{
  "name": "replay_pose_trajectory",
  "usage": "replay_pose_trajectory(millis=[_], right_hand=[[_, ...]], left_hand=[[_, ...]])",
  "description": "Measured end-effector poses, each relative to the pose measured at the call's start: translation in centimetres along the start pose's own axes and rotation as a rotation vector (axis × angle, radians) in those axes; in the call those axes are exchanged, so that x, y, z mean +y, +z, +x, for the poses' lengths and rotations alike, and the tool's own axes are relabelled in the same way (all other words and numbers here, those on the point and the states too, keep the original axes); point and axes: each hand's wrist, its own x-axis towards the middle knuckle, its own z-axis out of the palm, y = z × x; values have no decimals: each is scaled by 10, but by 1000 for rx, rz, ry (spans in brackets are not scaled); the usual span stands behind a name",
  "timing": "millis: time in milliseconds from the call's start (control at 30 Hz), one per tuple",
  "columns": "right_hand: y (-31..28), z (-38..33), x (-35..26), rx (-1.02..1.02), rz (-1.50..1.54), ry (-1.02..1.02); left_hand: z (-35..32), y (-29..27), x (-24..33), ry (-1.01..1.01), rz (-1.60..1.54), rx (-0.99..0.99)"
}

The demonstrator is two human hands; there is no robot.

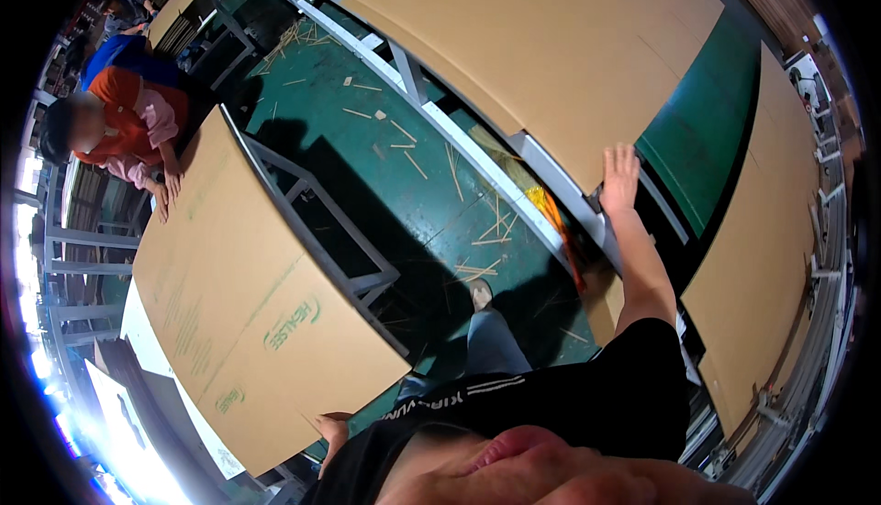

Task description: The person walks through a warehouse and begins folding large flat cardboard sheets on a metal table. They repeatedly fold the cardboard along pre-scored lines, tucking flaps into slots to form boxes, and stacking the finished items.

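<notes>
Spans two boards at once, with the right hand laid on the near corner of the plain cardboard sheet, fingers side by side on top, and the left hand at the near short edge of the printed cardboard sheet, seemingly to steady each! Can't tell about any clamping in either grip, with the undersides hidden. Look at that printed cardboard sheet, flat on the metal-framed counter at left, likely for support, long axis slanting from the co-worker's hands at upper left toward lower right.
</notes>
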Motion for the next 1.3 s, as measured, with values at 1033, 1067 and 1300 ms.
replay_pose_trajectory(millis=[1033, 1067, 1300], right_hand=[[-512, -201, -115, 771, 720, -886], [-536, -199, -118, 990, 541, -1040], [-556, -142, -40, 663, 1621, -624]], left_hand=[[-128, -223, 389, 1355, -1370, -355], [-140, -229, 394, 1244, -1542, -552], [-248, -210, 405, 654, -2133, -1683]])
